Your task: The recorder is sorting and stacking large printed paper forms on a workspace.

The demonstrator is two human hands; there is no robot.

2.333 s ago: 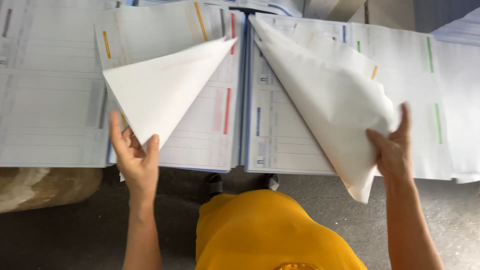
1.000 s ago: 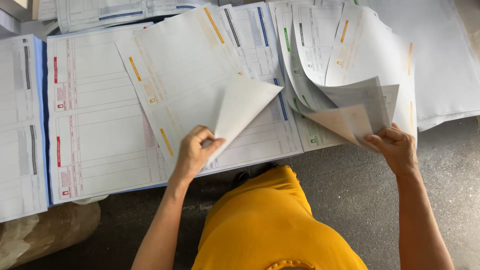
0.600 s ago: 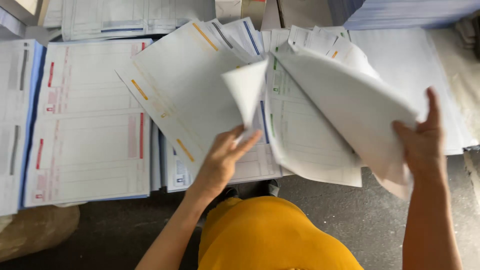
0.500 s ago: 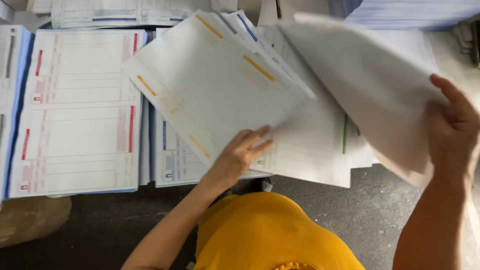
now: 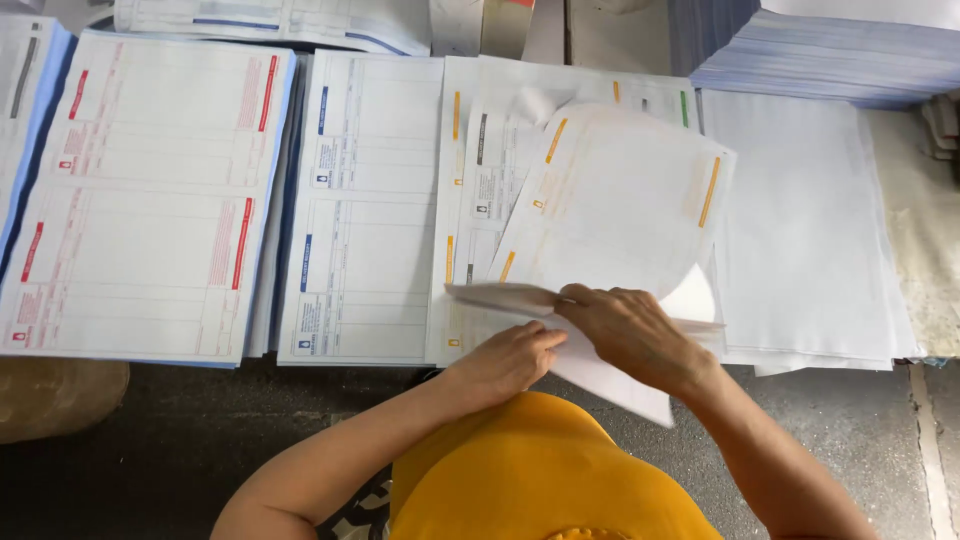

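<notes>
Both hands meet at the near edge of the desk on a small bundle of gathered printed sheets (image 5: 600, 370). My left hand (image 5: 515, 360) pinches the bundle's lower edge from the left. Above it, my right hand (image 5: 630, 330) lies over the sheets, fingers curled on the folded-over part. Under the bundle lies a sheet with orange bars (image 5: 620, 200), skewed on its stack. To the left sit a stack with blue bars (image 5: 360, 220) and a stack with red bars (image 5: 150, 200).
A stack of plain white sheets (image 5: 810, 230) lies at the right. A tall pile of paper (image 5: 830, 50) stands at the back right. More printed forms (image 5: 270, 20) lie at the back. A brown sack (image 5: 60, 395) sits at the lower left, on a dark floor (image 5: 200, 430).
Earlier each hand lifted a separate sheet from a different stack. The sheets have been brought together, and both hands now hold one bundle at the desk's near edge.
</notes>
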